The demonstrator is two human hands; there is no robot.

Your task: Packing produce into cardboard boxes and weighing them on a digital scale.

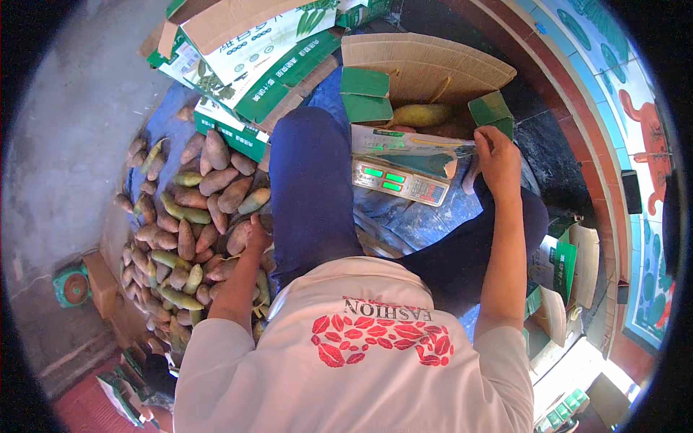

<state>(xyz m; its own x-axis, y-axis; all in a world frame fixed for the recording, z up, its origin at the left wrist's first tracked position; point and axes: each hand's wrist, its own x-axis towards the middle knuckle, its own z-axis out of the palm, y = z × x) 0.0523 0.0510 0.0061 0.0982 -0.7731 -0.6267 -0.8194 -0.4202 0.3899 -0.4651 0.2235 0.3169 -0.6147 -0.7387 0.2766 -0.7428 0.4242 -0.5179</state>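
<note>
My left hand (258, 237) is down at the right side of a big pile of long fruits that look like mangoes, reddish-brown and green. Its fingers close against a reddish mango (238, 238), partly hidden behind the hand. My right hand (498, 155) pinches the near right edge of an open cardboard box (426, 76). Inside that box lies a yellow-green mango (420, 115), with darker ones partly hidden beside it. The box rests on a digital scale (401, 180) with lit green displays.
White and green cartons (267, 65) stand at the far left, beyond the pile. A blue sheet (404, 222) lies under the scale. Open cartons (567, 267) stand at the right, near a tiled wall (577, 43). A round green device (72, 286) sits by the left wall.
</note>
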